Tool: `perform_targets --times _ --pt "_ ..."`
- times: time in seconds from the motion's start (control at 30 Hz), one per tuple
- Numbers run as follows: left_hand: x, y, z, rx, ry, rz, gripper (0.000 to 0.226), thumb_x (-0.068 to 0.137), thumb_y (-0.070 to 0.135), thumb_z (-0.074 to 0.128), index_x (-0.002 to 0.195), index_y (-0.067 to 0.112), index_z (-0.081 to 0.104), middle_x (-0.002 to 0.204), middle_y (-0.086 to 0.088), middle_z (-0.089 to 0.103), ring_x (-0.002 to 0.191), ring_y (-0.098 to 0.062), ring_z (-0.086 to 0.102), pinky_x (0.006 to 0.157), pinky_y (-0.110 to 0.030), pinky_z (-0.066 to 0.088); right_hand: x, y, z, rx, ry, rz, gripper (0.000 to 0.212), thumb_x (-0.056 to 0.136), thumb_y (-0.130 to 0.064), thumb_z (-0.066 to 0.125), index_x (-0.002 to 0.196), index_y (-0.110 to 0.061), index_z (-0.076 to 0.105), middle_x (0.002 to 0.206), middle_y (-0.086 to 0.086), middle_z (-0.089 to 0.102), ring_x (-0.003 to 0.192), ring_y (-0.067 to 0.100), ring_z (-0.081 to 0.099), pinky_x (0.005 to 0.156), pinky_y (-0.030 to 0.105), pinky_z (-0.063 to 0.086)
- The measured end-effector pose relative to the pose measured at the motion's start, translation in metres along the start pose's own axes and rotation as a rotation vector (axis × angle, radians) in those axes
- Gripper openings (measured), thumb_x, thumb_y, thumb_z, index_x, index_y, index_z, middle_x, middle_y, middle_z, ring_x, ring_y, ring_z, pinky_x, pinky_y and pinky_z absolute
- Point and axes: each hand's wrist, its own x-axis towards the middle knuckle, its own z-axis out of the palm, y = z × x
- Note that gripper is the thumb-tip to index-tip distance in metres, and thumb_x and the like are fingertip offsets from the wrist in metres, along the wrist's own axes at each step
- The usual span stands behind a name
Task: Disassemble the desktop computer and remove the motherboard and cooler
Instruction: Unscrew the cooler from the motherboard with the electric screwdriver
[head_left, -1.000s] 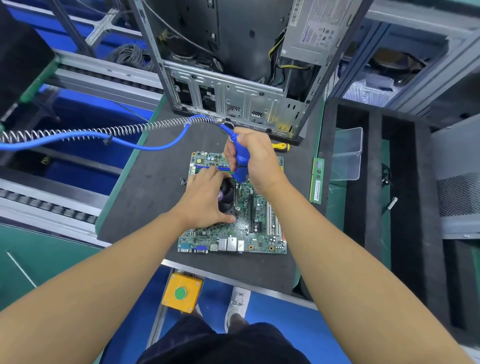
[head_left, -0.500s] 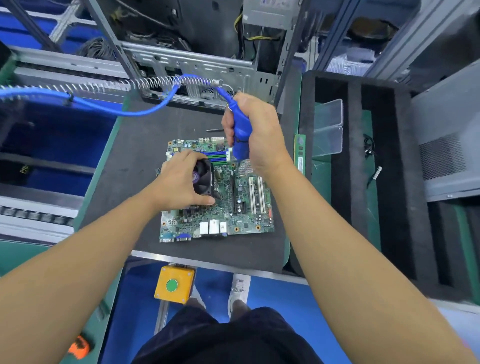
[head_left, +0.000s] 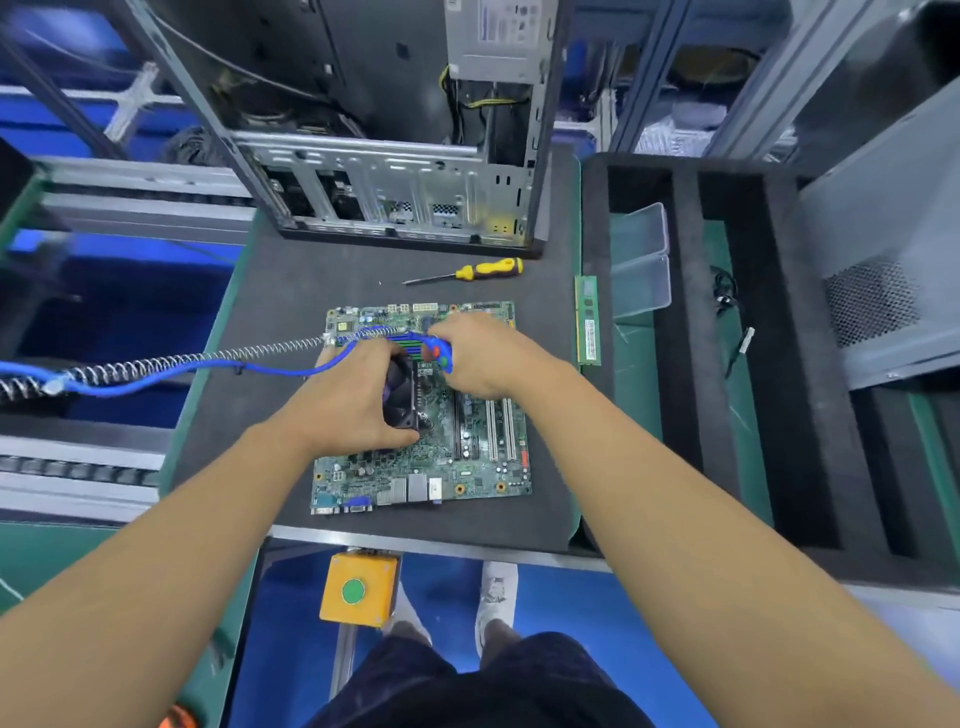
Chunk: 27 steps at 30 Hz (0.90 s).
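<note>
Mat (head_left: 291, 291) | left hand (head_left: 348, 405) grips cooler (head_left: 401, 395) on motherboard (head_left: 467, 467) | right hand (head_left: 483, 358) beside, grips blue tool (head_left: 439, 354)

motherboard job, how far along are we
Done: the motherboard lies on the mat, out of the open case, one memory stick set aside. In hand: left hand grips the cooler, right hand holds the blue corded tool beside it. Left: lifting the cooler off the board.

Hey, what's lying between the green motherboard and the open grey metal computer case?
A yellow-handled screwdriver lies there, touching neither the green motherboard nor the grey metal case; the head view shows it.
</note>
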Motion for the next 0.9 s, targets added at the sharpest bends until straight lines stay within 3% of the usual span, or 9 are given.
perform_targets --times 0.1,0.27,0.4,0.63,0.77,0.83,0.9 --pt "0.001 0.002 -0.001 0.06 -0.015 0.01 0.066 0.052 0.071 0.069 0.095 0.036 0.034 0.076 0.02 0.047 0.077 -0.016 0.048 0.072 -0.036 0.039 0.003 0.003 0.01 -0.045 -0.045 0.042 0.017 0.085 -0.003 0.056 0.094 -0.017 0.05 0.089 0.006 0.051 0.083 0.03 0.05 0.065 0.033 0.038" --pt "-0.001 -0.007 0.004 -0.057 -0.047 -0.05 0.088 0.054 0.07 0.075 0.125 0.034 0.038 0.106 0.009 0.046 0.101 -0.017 0.039 0.091 -0.038 0.034 0.005 0.006 0.01 -0.149 -0.054 -0.012 0.01 0.086 -0.005 0.056 0.093 -0.011 0.056 0.086 0.006 0.054 0.082 0.029 0.051 0.064 0.032 0.037" --pt "-0.004 -0.006 0.006 -0.076 0.01 -0.03 0.085 0.055 0.062 0.083 0.121 0.033 0.038 0.111 0.01 0.036 0.105 -0.014 0.033 0.093 -0.035 0.032 0.005 0.008 0.012 -0.235 -0.064 -0.05 0.008 0.087 -0.006 0.056 0.087 -0.012 0.051 0.073 -0.001 0.041 0.082 0.026 0.045 0.066 0.034 0.035" --pt "-0.007 -0.006 0.006 -0.115 0.044 -0.021 0.082 0.057 0.057 0.085 0.123 0.034 0.042 0.113 0.015 0.036 0.113 -0.014 0.034 0.095 -0.033 0.027 0.004 0.012 0.015 -0.212 -0.098 -0.009 0.012 0.088 -0.008 0.06 0.09 -0.015 0.051 0.074 -0.004 0.039 0.087 0.025 0.041 0.066 0.035 0.035" --pt "-0.005 -0.006 0.003 -0.16 -0.009 -0.076 0.088 0.051 0.066 0.08 0.123 0.032 0.042 0.113 0.009 0.045 0.109 -0.017 0.041 0.094 -0.038 0.037 -0.001 0.006 0.004 -0.065 -0.034 -0.007 0.006 0.091 -0.015 0.056 0.095 -0.011 0.058 0.091 0.009 0.06 0.086 0.03 0.051 0.064 0.036 0.041" --pt "-0.002 -0.004 0.002 -0.125 0.015 -0.034 0.082 0.048 0.065 0.079 0.114 0.033 0.044 0.104 0.015 0.044 0.102 -0.012 0.041 0.088 -0.034 0.029 -0.007 -0.001 -0.005 0.121 0.094 -0.02 0.007 0.091 -0.019 0.057 0.089 -0.012 0.059 0.086 0.008 0.063 0.082 0.027 0.053 0.067 0.039 0.046" --pt "0.0 -0.002 0.0 -0.069 0.023 -0.012 0.078 0.048 0.065 0.079 0.109 0.035 0.041 0.096 0.017 0.038 0.096 -0.009 0.037 0.086 -0.035 0.026 -0.014 -0.013 -0.018 0.385 0.191 -0.051 0.003 0.085 -0.014 0.06 0.083 -0.015 0.058 0.074 -0.001 0.059 0.066 0.017 0.05 0.059 0.031 0.043"
